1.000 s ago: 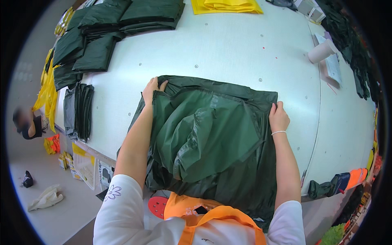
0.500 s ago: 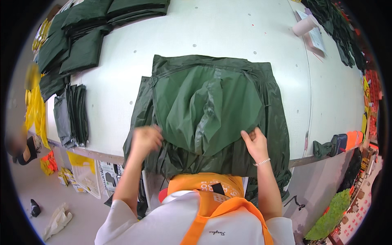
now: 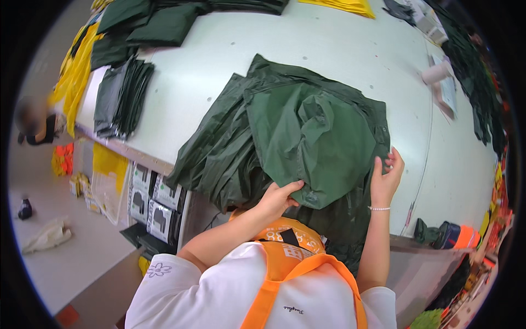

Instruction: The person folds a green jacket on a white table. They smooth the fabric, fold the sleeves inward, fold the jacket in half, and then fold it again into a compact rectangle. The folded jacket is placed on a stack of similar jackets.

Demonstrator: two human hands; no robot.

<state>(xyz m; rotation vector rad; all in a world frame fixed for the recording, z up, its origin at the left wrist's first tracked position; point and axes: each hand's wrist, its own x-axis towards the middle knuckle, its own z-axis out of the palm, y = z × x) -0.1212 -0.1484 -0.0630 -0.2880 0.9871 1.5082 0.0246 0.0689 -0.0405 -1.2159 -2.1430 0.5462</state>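
A dark green raincoat [image 3: 219, 148] lies bunched over the near edge of the white table, its waterproof cloth creased. On top, its lighter green hood [image 3: 339, 148] is spread out, with a taped seam and a raised fold along its middle. My left hand [image 3: 279, 200] pinches the hood's near edge between thumb and fingers. At the raincoat's right side is my right hand [image 3: 388, 170], thumb and fingers apart, with nothing visible in it. Whether its fingertips touch the cloth, I cannot tell.
Folded dark green packs [image 3: 164, 27] lie at the far left of the table, with a standing row of flat green bundles [image 3: 123, 98] nearer. A pale cup [image 3: 436, 73] rests at the right. Packaged garments [image 3: 161, 216] fill a shelf below the left edge.
My left hand has moved right and taken hold of the hood's near edge. My right hand has moved up and right, away from the hood's rim. The view has turned.
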